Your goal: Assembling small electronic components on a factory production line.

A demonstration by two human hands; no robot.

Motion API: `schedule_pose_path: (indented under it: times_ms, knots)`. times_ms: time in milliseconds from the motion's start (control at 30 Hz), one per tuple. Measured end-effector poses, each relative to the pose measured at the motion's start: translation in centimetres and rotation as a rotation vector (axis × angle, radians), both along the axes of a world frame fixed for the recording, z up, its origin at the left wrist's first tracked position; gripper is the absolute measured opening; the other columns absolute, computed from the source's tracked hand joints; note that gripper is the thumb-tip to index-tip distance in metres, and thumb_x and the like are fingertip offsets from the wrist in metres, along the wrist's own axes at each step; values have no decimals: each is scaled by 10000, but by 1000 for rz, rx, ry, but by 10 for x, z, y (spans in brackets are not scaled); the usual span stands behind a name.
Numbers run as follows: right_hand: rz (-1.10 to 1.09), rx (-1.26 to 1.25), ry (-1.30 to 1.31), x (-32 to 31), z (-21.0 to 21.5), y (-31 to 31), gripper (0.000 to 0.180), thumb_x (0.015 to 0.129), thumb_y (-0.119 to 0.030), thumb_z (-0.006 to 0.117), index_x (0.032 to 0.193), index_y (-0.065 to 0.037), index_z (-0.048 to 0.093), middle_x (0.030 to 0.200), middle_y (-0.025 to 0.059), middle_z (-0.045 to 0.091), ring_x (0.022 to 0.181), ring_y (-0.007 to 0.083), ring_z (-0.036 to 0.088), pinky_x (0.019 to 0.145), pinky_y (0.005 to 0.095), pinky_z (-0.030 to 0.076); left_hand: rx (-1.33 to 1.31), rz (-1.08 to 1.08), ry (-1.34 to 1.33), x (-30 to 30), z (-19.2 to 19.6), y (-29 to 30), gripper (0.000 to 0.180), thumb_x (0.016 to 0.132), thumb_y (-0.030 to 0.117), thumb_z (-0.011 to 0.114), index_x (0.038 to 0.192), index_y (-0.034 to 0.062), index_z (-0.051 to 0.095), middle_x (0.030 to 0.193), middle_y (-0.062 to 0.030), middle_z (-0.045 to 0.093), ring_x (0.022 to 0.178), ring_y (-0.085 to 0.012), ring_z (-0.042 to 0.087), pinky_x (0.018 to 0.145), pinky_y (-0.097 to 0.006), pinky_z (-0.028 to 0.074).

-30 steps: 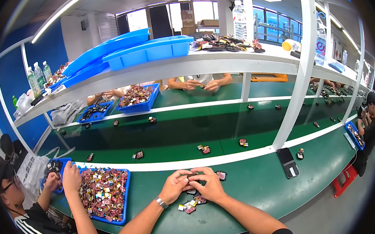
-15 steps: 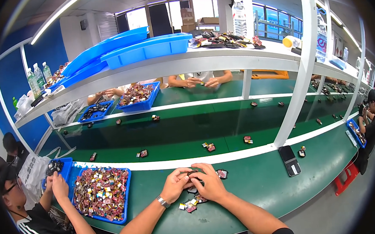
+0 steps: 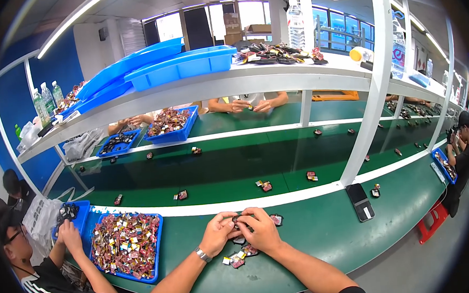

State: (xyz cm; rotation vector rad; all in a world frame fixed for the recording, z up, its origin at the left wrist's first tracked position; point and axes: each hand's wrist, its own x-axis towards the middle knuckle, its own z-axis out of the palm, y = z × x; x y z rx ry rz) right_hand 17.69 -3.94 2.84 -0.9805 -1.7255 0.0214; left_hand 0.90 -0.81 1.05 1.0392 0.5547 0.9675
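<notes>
Both my hands meet over the green bench around a small dark part (image 3: 236, 220), mostly covered by the fingers. My left hand (image 3: 217, 236), below a metal-band wristwatch (image 3: 202, 254), grips it from the left with thumb and fingers closed. My right hand (image 3: 262, 234) pinches it from the right. Just beneath the hands lies a small pile of black-and-pink parts (image 3: 237, 259) with white and yellow labels, partly hidden by my right hand. Another such part (image 3: 276, 219) rests beyond my right hand.
A blue tray (image 3: 160, 247) heaped with labelled parts stands left, beside a co-worker (image 3: 49, 276). Similar parts dot the green conveyor belt (image 3: 221, 187) ahead. A black phone-like device (image 3: 360, 203) lies to the right. White shelf posts (image 3: 368, 90) rise from the bench; blue trays (image 3: 181, 66) sit overhead.
My fingers have shifted slightly around the small dark part, still held between both hands. Parts on the near belt have crept a little to the right. The co-worker's hands on the left moved slightly lower.
</notes>
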Motion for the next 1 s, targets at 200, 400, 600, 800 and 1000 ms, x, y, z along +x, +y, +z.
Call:
schedule_pose_path:
  times_ms: [200,400,600,800,1000]
  knots:
    - [12,0,-50,3,-2,0,183,743,-16,745,915,-30,686,959,95,622,863,248,637,708,331,558,-27,-2,1,1,3,-3,256,982,23,476,1235,-3,449,1172,-150,608,1090,-222,622,945,-381,548]
    - [-33,38,-81,-1,-3,1,162,751,-22,742,900,-27,680,942,86,623,831,246,632,691,331,552,-25,5,23,1,0,-1,248,983,20,471,1228,-7,450,1163,-151,611,1089,-224,622,948,-385,547]
    - [-61,37,-95,0,-6,1,146,779,-53,712,919,-46,671,942,64,611,874,241,620,695,349,537,-21,2,19,4,0,-3,238,978,16,478,1215,-7,459,1144,-143,620,1080,-218,624,938,-386,549]
    - [50,-40,27,-5,-8,2,130,778,-45,707,904,-33,675,961,82,628,878,255,626,727,336,534,20,129,141,0,-3,-2,212,961,32,524,1166,-8,490,1073,-128,639,988,-194,649,833,-360,594]
    - [102,-329,266,-1,-8,-1,170,808,21,687,976,5,672,988,111,632,840,180,670,739,265,580,110,167,257,9,-2,-4,168,947,20,545,1110,-17,526,1022,-128,653,919,-171,662,726,-308,614]
